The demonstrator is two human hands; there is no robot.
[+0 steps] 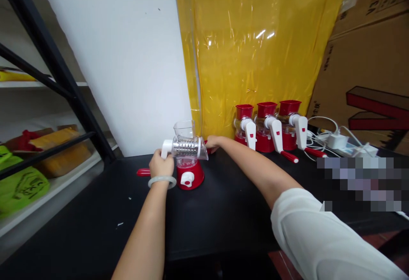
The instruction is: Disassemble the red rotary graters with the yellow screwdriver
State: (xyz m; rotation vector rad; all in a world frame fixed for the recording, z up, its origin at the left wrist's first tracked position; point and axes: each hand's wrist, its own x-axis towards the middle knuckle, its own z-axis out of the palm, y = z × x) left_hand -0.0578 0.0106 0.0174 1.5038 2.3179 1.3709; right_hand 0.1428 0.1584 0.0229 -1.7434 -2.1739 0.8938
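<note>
A rotary drum grater [191, 173] with a red base, a clear hopper and a ridged metal drum stands upright on the black table [223, 220]. My left hand [161, 165] is closed around its white crank arm [166, 147], and the crank's red handle [143, 172] sticks out to the left. A pale bangle circles that wrist. Reaching behind the clear outlet, my right hand [214, 142] has its fingers closed on a red piece [209, 149], mostly hidden by the hand and grater. No red piece sits in this grater's hopper.
Three similar graters, one of them the nearest grater [244, 122], line the table's back right with red tops and cranks. Farther right lie white cables and a power strip [345, 146]. A yellow-wrapped panel [255, 50], cardboard boxes [370, 58] and a left shelf [64, 178] border the table.
</note>
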